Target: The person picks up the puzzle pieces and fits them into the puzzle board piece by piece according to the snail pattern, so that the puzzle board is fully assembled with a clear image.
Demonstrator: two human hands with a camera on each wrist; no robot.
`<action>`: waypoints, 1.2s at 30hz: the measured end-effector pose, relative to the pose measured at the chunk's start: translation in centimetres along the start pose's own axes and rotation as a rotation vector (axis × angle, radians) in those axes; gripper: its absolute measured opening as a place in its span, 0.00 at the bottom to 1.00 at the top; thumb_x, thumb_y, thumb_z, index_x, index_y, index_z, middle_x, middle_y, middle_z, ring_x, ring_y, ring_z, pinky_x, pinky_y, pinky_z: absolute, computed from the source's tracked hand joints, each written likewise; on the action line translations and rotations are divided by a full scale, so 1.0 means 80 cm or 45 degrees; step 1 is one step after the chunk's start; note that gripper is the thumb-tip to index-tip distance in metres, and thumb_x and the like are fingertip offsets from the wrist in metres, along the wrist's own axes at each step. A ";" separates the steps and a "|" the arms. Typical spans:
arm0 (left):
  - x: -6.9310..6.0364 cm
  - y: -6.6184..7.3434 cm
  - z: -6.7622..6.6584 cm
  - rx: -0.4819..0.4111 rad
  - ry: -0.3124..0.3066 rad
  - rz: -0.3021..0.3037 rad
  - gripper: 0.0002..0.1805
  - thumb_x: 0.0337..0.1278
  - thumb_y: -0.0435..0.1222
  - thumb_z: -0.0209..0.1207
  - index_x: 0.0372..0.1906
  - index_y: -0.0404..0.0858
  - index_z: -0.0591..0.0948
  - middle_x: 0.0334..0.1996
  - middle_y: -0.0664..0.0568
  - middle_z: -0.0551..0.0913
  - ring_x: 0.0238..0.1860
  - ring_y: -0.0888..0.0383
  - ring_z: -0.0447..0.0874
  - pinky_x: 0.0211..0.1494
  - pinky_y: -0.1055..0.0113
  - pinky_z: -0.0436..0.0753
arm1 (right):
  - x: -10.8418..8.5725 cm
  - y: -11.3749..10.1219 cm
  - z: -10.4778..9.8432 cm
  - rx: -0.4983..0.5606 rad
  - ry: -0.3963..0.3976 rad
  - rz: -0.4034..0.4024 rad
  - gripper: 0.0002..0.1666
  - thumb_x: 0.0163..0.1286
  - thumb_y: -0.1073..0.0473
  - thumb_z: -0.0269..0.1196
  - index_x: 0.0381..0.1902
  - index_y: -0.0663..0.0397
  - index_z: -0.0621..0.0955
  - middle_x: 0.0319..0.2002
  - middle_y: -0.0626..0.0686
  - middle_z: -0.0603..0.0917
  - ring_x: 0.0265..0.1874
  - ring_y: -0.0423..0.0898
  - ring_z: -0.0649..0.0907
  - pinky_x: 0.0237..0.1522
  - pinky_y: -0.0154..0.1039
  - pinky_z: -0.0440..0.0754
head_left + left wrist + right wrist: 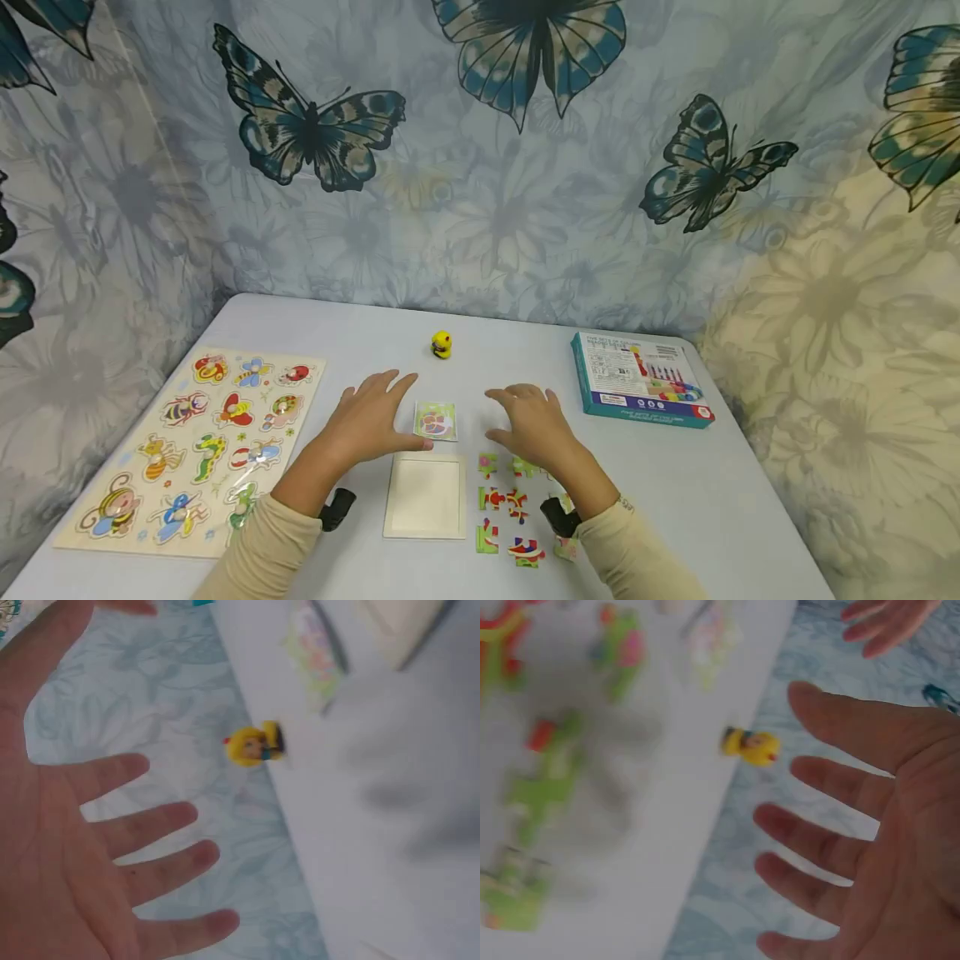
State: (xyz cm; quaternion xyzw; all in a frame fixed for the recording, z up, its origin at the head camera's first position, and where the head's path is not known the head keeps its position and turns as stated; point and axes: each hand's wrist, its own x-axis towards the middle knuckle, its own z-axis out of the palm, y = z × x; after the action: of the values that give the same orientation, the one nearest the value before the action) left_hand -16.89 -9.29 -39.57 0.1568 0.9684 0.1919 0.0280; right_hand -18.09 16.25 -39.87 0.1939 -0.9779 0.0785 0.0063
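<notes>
My left hand [371,419] hovers above the table with fingers spread and nothing held, its thumb near a small picture card [436,422]. In front of the card lies a cream-coloured puzzle tray [425,498] with a raised rim and no pieces in it. To the right of the tray, jigsaw pieces [488,537] in green, red and pink lie apart in rough rows, some hidden under my right arm. Above their far end, my right hand [534,425] is raised, fingers spread and palm bare in the right wrist view.
A small yellow toy figure [442,344] stands beyond the card. On the left lies a large board of insect pictures [251,417], partly covered by my left sleeve. A teal-edged box [641,379] sits at the back right. Butterfly-printed cloth [510,225] hangs behind the table.
</notes>
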 end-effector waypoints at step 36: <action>-0.061 -0.039 0.064 -0.110 -0.379 -0.061 0.49 0.34 0.42 0.78 0.69 0.42 0.69 0.73 0.33 0.55 0.74 0.32 0.47 0.61 0.25 0.56 | -0.016 0.002 0.071 -0.037 -0.147 0.000 0.14 0.55 0.58 0.73 0.41 0.50 0.87 0.42 0.49 0.87 0.44 0.50 0.82 0.56 0.52 0.77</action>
State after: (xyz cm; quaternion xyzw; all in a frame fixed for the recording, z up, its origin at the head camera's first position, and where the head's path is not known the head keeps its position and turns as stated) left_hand -12.55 -11.71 -45.49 0.1591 0.9478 0.2073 0.1826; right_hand -16.88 15.98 -45.56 0.1980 -0.9776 0.0531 -0.0474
